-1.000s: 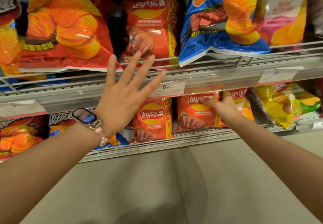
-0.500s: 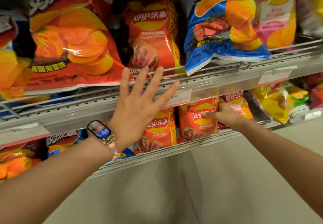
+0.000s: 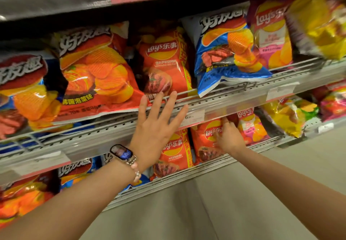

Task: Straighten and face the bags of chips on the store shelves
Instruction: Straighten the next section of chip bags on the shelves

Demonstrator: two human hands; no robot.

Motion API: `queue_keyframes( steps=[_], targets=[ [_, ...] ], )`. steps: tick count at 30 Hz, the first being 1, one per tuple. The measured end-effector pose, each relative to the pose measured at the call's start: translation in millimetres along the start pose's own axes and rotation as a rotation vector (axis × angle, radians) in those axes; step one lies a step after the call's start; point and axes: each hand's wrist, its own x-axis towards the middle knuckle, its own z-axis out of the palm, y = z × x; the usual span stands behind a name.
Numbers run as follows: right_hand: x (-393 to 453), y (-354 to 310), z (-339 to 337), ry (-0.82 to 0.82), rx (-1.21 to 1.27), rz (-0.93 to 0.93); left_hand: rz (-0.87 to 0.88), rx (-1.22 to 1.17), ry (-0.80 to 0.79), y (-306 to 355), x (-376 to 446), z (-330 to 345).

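- Head camera view, far left of the middle shelf: a large red ridged-chips bag leans forward over the front rail, so its face tips down; in my judgement it needs to be pushed back to stand properly.
- Next comes the left hand, flat with fingers straight and spread, holding nothing. Its fingertips reach the bottom edge of the red Lay's bag, probably to press that bag upright; real contact I cannot confirm.
- On that wrist sits a smartwatch.
- Right of it, the blue bag hangs crooked, one corner over the rail.
- On the lower shelf, the right hand lies against a small red Lay's bag, fingers bent against its front. Whether it pinches or only pushes, I cannot tell, since the picture is blurred there.
- Beside it stands a pink Lay's bag, facing forward.
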Motion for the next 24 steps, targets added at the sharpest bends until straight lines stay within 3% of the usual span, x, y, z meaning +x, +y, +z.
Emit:
queue_keyframes(
  steps=[6, 9, 12, 14, 17, 20, 22, 24],
  targets=[
    [-5.0, -23.1, -39.3, -0.332, -0.446, 0.019, -0.045, 0.022, -0.062, 4.8, 2.9, -7.5],
    [-22.9, -44.6, -72.7, -0.408, -0.574, -0.120, -0.044, -0.017, -0.117, 4.5, 5.9, -18.9],
    [-47.6, -69.3, -112.6, -0.435, -0.494, -0.356, 0.022, -0.049, -0.101, -6.6, 10.2, -37.8],
    [-62.1, -81.9, -137.9, -0.358, -0.386, -0.523, 0.032, -0.051, -0.059, -19.3, 14.8, -51.4],
    [-68.6, -98.0, -169.0, -0.195, -0.100, -0.694, -0.086, -0.028, -0.048, -41.0, 24.3, -69.0],
    [-47.8, -107.1, -183.7, 0.163, -0.022, -0.878, -0.237, -0.007, -0.148, -58.2, 32.5, -82.5],
    [-26.4, -109.5, -186.1, 0.356, -0.097, -0.819, -0.329, 0.007, -0.258, -65.5, 37.1, -85.2],
    [-9.9, -113.3, -186.9, 0.419, -0.171, -0.668, -0.394, -0.011, -0.348, -68.7, 37.7, -83.1]
  ],
)
